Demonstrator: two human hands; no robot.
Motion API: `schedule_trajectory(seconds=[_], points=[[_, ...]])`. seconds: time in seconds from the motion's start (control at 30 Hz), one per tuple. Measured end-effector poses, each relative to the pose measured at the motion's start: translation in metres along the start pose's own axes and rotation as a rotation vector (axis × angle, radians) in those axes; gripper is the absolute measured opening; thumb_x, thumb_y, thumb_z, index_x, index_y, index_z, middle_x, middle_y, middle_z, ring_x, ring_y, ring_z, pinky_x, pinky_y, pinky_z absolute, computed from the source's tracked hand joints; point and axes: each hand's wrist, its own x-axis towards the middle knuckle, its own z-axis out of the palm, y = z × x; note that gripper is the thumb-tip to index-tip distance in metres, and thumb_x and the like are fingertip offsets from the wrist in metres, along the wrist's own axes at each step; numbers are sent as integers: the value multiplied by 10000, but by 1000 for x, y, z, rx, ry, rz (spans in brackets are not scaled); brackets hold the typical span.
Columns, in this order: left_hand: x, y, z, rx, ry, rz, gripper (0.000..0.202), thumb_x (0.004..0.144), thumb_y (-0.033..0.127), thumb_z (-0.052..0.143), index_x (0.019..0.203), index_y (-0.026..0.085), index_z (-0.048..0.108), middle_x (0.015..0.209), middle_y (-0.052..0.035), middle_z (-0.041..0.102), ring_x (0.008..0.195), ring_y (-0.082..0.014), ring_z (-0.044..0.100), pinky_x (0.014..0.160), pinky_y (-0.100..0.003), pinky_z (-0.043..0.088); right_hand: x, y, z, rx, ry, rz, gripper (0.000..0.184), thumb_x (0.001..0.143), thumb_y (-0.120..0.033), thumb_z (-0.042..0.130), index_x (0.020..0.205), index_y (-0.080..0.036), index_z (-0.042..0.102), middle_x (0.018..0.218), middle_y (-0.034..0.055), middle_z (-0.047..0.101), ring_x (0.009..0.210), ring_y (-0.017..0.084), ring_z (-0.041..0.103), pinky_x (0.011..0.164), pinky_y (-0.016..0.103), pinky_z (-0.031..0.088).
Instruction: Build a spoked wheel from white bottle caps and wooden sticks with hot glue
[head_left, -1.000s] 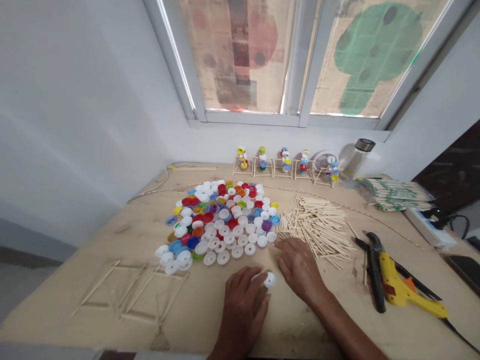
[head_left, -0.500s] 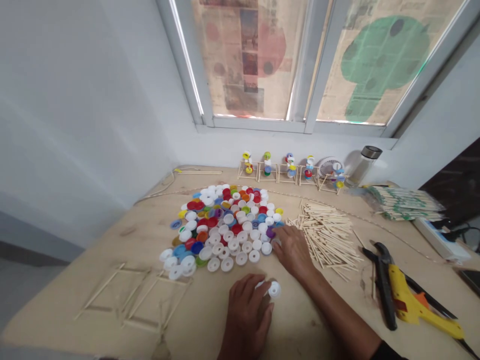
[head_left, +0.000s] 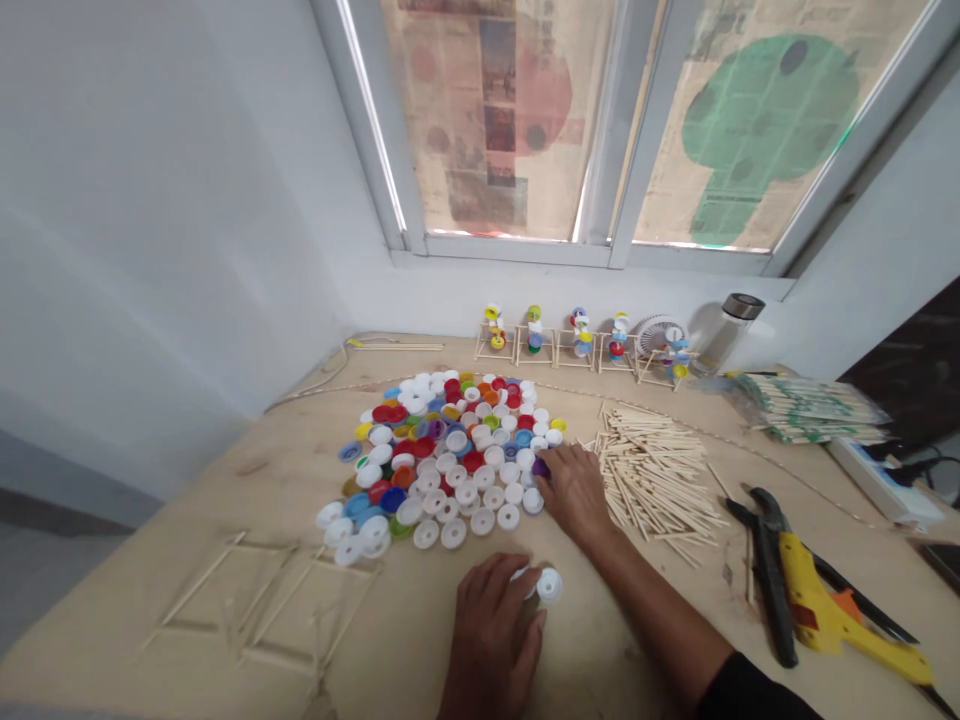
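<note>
Holding the right hand (head_left: 576,490), half-curled, at the right edge of the cap pile (head_left: 466,492), with the purple cap (head_left: 539,467) immediately left and nearer than to the left hand (head_left: 491,620), grip impossible to tell.

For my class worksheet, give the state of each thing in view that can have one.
left hand: curled at white cap, grip unclear
right hand: at bottle caps, grip unclear
bottle caps: loosely heaped
wooden sticks: loosely piled
stick frames: assembled
cap models: upright
bagged sticks: packed
flask: upright, lid on
fan: upright, spinning unclear
power strip: plug inserted
glue gun: lying, heat unclear
black tool: lying
</note>
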Motion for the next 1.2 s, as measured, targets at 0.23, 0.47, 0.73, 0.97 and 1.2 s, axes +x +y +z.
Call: schedule_trajectory(seconds=[0.23, 0.47, 0.73, 0.97, 1.2], points=[[1, 2, 0, -33, 32, -51, 364, 781, 118, 516, 1119, 233, 586, 1070, -74, 671, 1027, -224, 600, 878, -391, 484, -25, 10, -18, 83, 33, 13, 311, 802, -174, 586, 1108, -215, 624, 1028, 71, 669, 988, 241, 560, 839, 347, 371], [3, 3, -1, -56, 40, -70, 340, 789, 128, 501, 1100, 229, 592, 1055, -72, 679, 1012, -226, 605, 870, -391, 489, -59, 16, -26, 125, -9, 1, 314, 783, -164, 613, 1090, -224, 632, 1078, 59, 675, 994, 228, 583, 856, 340, 386], [3, 5, -3, -28, 37, -66, 330, 784, 120, 498, 1086, 212, 594, 1048, -80, 679, 1008, -232, 607, 851, -399, 495, -44, 17, -23, 80, -48, 22, 323, 806, -176, 602, 1125, -224, 615, 1032, 58, 685, 1001, 227, 573, 863, 332, 349], [4, 5, -3, -23, 45, -66, 348, 771, 111, 501, 1087, 222, 593, 1042, -75, 679, 989, -232, 614, 841, -392, 494, -23, 13, -19, 22, -74, 36, 293, 811, -172, 586, 1096, -222, 628, 1061, 64, 680, 993, 237, 559, 841, 338, 332], [2, 3, -1, -21, 33, -53, 344, 768, 116, 510, 1089, 206, 595, 1055, -86, 678, 1004, -236, 611, 848, -407, 497, -5, 7, -11, 22, -70, 21, 349, 803, -160, 589, 1145, -228, 612, 1113, 62, 674, 1019, 244, 541, 848, 344, 332]])
